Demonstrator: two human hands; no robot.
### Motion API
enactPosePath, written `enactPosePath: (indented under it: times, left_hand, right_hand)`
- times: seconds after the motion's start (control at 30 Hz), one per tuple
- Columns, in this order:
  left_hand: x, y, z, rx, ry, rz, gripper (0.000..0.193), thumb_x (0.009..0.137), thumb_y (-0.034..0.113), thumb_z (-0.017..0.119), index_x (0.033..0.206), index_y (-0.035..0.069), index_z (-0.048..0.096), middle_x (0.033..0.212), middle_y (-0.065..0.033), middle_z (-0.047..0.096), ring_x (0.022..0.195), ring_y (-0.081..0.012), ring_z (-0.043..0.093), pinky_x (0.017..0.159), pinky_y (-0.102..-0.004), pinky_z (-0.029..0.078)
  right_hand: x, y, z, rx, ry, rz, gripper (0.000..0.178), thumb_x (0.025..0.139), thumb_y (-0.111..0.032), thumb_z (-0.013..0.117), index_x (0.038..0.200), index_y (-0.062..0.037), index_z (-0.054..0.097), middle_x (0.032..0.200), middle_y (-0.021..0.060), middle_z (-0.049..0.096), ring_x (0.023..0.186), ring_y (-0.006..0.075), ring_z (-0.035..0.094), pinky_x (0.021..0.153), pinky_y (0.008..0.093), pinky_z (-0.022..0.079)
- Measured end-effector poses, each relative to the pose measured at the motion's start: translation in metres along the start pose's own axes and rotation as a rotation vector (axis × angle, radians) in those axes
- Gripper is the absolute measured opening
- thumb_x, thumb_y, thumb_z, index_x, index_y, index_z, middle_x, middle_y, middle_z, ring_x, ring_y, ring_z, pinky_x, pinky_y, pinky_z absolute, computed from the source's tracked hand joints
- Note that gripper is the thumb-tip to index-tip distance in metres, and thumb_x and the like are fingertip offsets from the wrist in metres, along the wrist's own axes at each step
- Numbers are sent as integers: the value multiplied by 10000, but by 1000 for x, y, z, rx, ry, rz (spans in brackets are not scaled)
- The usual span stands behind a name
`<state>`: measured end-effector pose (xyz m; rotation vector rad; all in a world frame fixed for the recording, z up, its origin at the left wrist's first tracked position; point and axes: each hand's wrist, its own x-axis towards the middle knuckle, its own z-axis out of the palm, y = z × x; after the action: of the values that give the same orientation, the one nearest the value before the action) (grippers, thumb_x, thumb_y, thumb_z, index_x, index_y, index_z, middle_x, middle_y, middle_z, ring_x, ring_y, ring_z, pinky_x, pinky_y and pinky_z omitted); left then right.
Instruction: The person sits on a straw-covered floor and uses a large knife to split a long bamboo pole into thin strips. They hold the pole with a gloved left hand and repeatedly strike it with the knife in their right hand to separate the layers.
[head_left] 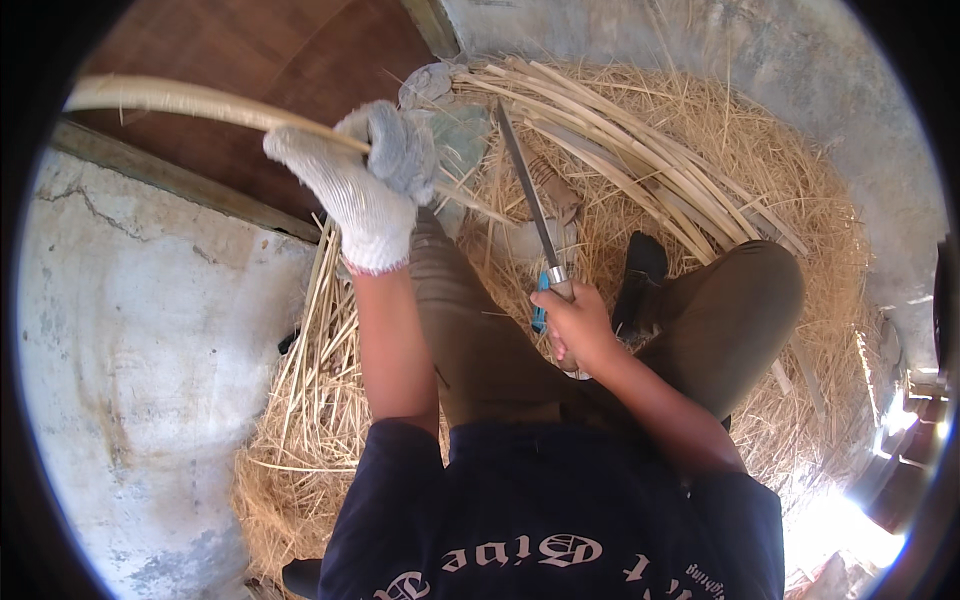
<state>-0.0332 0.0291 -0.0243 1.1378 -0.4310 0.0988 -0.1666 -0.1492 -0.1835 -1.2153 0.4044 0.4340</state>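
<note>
My left hand point(355, 190), in a white knitted glove, is raised and closed around a long pale strip, apparently split bamboo point(190, 100). The strip runs out to the upper left, and a thin end shows to the right of the glove. Grey padding point(402, 155), perhaps cloth, covers the fingertips. My bare right hand point(585, 325) grips the wooden handle of a long narrow knife point(527, 185). Its blade points up and away, apart from the strip. Something blue point(541, 310) shows beside the handle, partly hidden by my hand.
A bundle of pale strips point(620, 140) lies at the far right on heaped shavings point(820, 200). More strips point(325, 340) lie by my left leg. A stained wall point(150, 330) stands at the left, another wall point(740, 60) behind. A brown panel point(260, 60) fills the upper left.
</note>
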Motion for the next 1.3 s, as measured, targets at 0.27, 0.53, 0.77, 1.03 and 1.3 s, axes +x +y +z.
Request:
enactPosePath:
  times: [0.27, 0.53, 0.77, 1.03, 1.3]
  left_hand:
    - [40, 4, -11, 13, 54, -67, 890, 692, 1053, 342, 557, 177, 256, 500, 46, 200, 473, -128, 173, 438, -303, 129]
    - [44, -1, -5, 35, 87, -41, 888, 712, 1045, 319, 574, 171, 257, 515, 42, 188, 484, -129, 161, 445, -304, 134]
    - [46, 2, -9, 12, 133, -32, 860, 761, 1014, 335, 574, 176, 284, 524, 52, 205, 456, -126, 175, 433, -299, 120]
    - [54, 4, -16, -30, 103, -45, 853, 769, 1009, 326, 571, 181, 285, 523, 45, 207, 446, -133, 182, 430, -311, 122]
    - [54, 6, -21, 12, 174, -13, 867, 732, 1031, 324, 576, 183, 235, 527, 41, 175, 485, -138, 152, 462, -311, 114]
  right_hand:
    - [1, 17, 4, 29, -145, 115, 213, 962, -154, 626, 835, -51, 490, 532, 24, 469, 350, 143, 443, 341, 332, 379]
    - [-5, 18, 3, 38, -132, 95, 210, 988, -170, 614, 858, -52, 498, 543, 33, 483, 362, 139, 466, 335, 328, 380]
    - [-5, 9, 5, -178, -72, -103, 223, 988, -192, 624, 866, -44, 509, 559, 19, 497, 376, 125, 474, 344, 320, 390]
    - [5, 28, -7, -246, -132, 71, 222, 965, -206, 633, 860, -30, 546, 559, 32, 534, 370, 149, 494, 365, 330, 412]
    - [1, 13, 4, -346, 6, -297, 229, 978, -180, 627, 826, -39, 530, 547, 34, 518, 371, 133, 480, 360, 335, 388]
